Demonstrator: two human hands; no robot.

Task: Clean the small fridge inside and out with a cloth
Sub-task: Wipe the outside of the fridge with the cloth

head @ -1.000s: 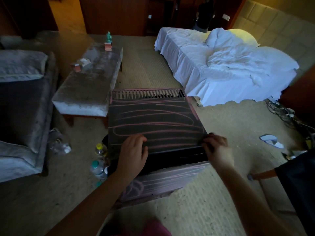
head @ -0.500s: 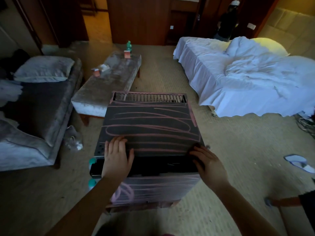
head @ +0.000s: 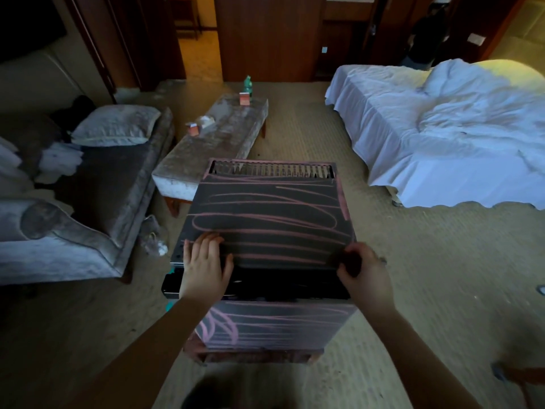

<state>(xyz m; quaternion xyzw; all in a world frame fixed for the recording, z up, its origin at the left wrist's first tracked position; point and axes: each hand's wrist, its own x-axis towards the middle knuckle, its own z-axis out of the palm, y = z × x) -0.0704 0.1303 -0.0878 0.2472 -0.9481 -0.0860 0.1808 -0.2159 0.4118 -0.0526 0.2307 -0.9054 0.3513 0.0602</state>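
Down on the carpet (head: 442, 276), seen from the head camera, a small dark fridge (head: 265, 219) stands in the middle of the room, its top and front scribbled with pink lines. The left hand (head: 203, 267) lies flat on the top near the front left edge, fingers straight and gripping nothing. The right hand (head: 365, 273) sits at the front right corner with fingers curled. Shadow hides its underside, so I cannot tell whether it grips the edge. A grey bench (head: 218, 137) stands behind the fridge, and a white bed (head: 442, 137) lies to the right.

Left hand (head: 203, 270) on fridge (head: 267, 222) (pink-scribbled)
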